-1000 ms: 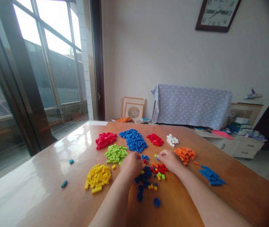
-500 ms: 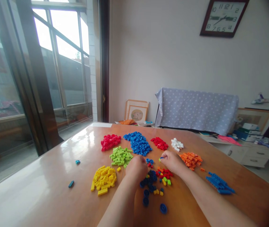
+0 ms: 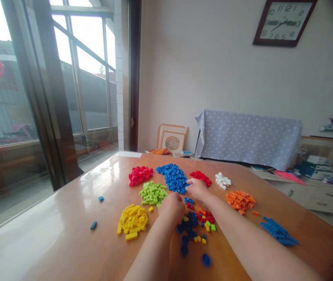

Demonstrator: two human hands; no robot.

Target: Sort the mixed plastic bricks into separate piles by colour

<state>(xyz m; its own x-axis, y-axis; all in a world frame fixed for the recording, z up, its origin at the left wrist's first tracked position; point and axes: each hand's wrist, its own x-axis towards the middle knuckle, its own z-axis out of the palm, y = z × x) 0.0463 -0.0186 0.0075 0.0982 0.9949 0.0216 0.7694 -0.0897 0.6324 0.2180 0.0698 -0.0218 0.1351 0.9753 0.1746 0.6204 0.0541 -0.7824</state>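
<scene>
- Left hand (image 3: 172, 208): curled, back of hand toward view; fingertips tucked out of sight, so can't tell if pinching or loose, or what's inside.
- Right hand (image 3: 198, 189): thumb and index reach to right edge of blue round brick pile (image 3: 174, 178); fingertips small and blurry, can't tell if a piece is pinched, or touching vs. just above.
- Lime-green brick pile (image 3: 151, 192): just beside left hand, right edge partly covered by it.
- Loose dark-blue wheels (image 3: 192, 220): between the forearms, below both hands; left edge partly behind left hand and wrist. Small mixed pieces (image 3: 206, 216) next to them, too jumbled to count.
- Small red brick pile (image 3: 201, 178): just beyond right hand.
- Yellow brick pile (image 3: 133, 221): left of left forearm. Orange brick pile (image 3: 240, 201): right of right forearm.
- Everything's on the brown table (image 3: 75, 253). Both forearms cut off at bottom; wall clock (image 3: 285, 22) clipped at top.
</scene>
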